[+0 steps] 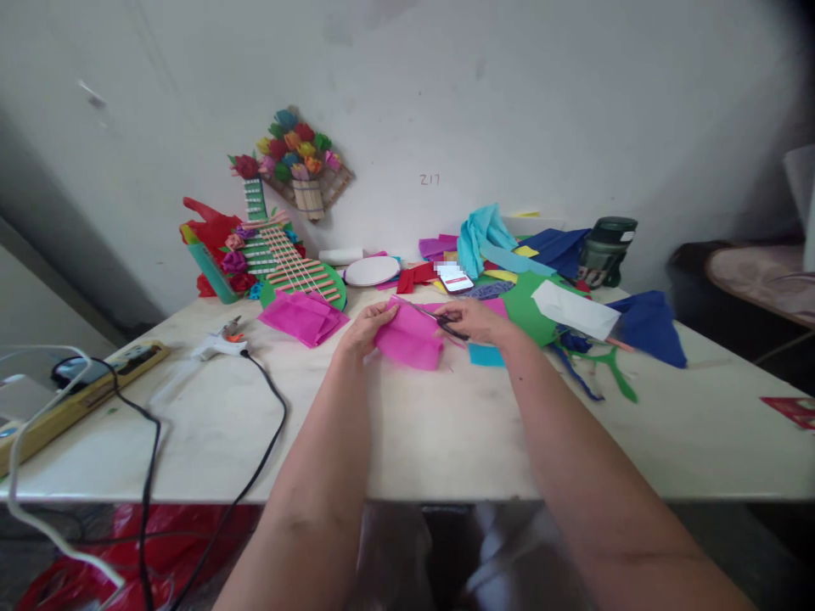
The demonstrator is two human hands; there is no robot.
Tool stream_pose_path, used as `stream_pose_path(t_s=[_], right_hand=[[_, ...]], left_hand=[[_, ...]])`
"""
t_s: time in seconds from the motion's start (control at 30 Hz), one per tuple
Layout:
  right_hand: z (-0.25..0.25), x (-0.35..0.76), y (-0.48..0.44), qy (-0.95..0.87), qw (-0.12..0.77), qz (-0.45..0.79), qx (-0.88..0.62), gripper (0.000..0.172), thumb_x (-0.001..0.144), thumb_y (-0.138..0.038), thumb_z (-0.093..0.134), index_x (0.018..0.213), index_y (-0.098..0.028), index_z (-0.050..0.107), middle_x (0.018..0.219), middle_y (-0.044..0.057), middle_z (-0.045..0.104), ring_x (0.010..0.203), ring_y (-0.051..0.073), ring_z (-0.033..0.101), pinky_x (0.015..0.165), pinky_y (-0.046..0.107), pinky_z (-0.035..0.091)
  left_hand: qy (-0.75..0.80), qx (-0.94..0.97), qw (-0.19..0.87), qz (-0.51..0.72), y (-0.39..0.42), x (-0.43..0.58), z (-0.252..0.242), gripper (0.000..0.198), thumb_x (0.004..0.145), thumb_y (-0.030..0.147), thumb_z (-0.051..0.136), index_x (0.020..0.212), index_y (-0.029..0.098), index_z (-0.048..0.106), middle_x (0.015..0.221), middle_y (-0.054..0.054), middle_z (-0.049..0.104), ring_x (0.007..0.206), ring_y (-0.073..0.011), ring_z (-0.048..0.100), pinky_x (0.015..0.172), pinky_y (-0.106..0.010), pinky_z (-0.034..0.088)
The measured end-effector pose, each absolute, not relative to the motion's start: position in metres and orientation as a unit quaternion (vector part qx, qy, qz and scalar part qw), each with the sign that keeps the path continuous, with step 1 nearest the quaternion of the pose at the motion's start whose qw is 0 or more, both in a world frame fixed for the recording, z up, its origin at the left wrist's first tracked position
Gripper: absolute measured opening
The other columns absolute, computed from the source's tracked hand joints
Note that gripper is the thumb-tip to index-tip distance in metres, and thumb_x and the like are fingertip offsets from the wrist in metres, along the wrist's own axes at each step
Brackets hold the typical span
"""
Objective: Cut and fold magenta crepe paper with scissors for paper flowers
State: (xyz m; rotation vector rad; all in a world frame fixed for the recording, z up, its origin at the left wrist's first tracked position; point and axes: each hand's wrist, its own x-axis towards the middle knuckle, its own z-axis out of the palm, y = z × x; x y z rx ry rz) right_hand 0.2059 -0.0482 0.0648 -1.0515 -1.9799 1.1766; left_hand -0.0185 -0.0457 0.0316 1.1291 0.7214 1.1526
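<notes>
Between my hands is a sheet of pink crepe paper (411, 341). My left hand (368, 329) pinches its left edge between thumb and fingers. My right hand (474, 320) is wrapped round a pair of dark-handled scissors (451, 326), whose blades point left across the top of the pink paper. A piece of light blue paper (486, 355) lies just under my right hand. To the left lies a folded stack of pink paper (304, 317).
A glue gun (222, 341) with a black cord and a power strip (82, 390) lie at left. Behind stand a stick-and-flower craft (286, 263) and a glue-like tube (213, 271). A phone (454, 278), coloured paper scraps (531, 305) and a dark bottle (607, 252) are at right.
</notes>
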Motion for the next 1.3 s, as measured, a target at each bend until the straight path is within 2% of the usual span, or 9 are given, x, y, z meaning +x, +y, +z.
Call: stream_pose_path(t_s=[0.13, 0.4, 0.9, 1.1, 1.3], right_hand=[[0.0618, 0.2058, -0.0457, -0.741, 0.308, 0.445, -0.398, 0.036, 0.052, -0.032, 0.076, 0.083, -0.016, 0.065, 0.074, 0.001, 0.064, 0.070, 0.015, 0.057, 0.062, 0.026, 0.044], [0.0625, 0.2047, -0.0458, -0.763, 0.304, 0.407, -0.400, 0.031, 0.054, -0.033, 0.073, 0.080, -0.016, 0.066, 0.068, -0.001, 0.062, 0.066, 0.014, 0.056, 0.059, 0.025, 0.042], [0.0615, 0.2035, -0.0506, -0.806, 0.279, 0.343, -0.393, 0.036, 0.059, -0.042, 0.072, 0.082, -0.016, 0.064, 0.070, -0.001, 0.061, 0.064, 0.013, 0.052, 0.056, 0.023, 0.038], [0.0567, 0.2024, -0.0469, -0.786, 0.287, 0.385, -0.390, 0.032, 0.061, -0.039, 0.070, 0.084, -0.017, 0.064, 0.071, 0.000, 0.063, 0.064, 0.013, 0.054, 0.054, 0.023, 0.038], [0.0582, 0.2017, -0.0470, -0.773, 0.297, 0.414, -0.379, 0.031, 0.057, -0.036, 0.071, 0.080, -0.017, 0.062, 0.069, -0.001, 0.062, 0.064, 0.013, 0.055, 0.057, 0.024, 0.039]], left_hand=[[0.316, 0.492, 0.637, 0.502, -0.0464, -0.0183, 0.0323, 0.030, 0.061, 0.033, 0.079, 0.080, 0.014, 0.065, 0.065, -0.002, 0.065, 0.055, -0.0128, 0.060, 0.055, -0.023, 0.047], [0.334, 0.499, 0.627, 0.496, -0.0465, -0.0194, 0.0325, 0.032, 0.064, 0.038, 0.077, 0.082, 0.014, 0.067, 0.070, -0.005, 0.068, 0.057, -0.0154, 0.062, 0.056, -0.025, 0.049], [0.355, 0.499, 0.619, 0.492, -0.0477, -0.0177, 0.0318, 0.033, 0.060, 0.039, 0.079, 0.077, 0.012, 0.067, 0.066, -0.006, 0.068, 0.054, -0.0160, 0.062, 0.054, -0.026, 0.048], [0.352, 0.495, 0.624, 0.491, -0.0481, -0.0173, 0.0325, 0.033, 0.060, 0.038, 0.079, 0.078, 0.013, 0.068, 0.065, -0.006, 0.068, 0.055, -0.0170, 0.062, 0.055, -0.027, 0.049], [0.356, 0.493, 0.624, 0.490, -0.0475, -0.0180, 0.0321, 0.032, 0.060, 0.038, 0.079, 0.077, 0.013, 0.068, 0.066, -0.006, 0.068, 0.055, -0.0172, 0.063, 0.055, -0.027, 0.049]])
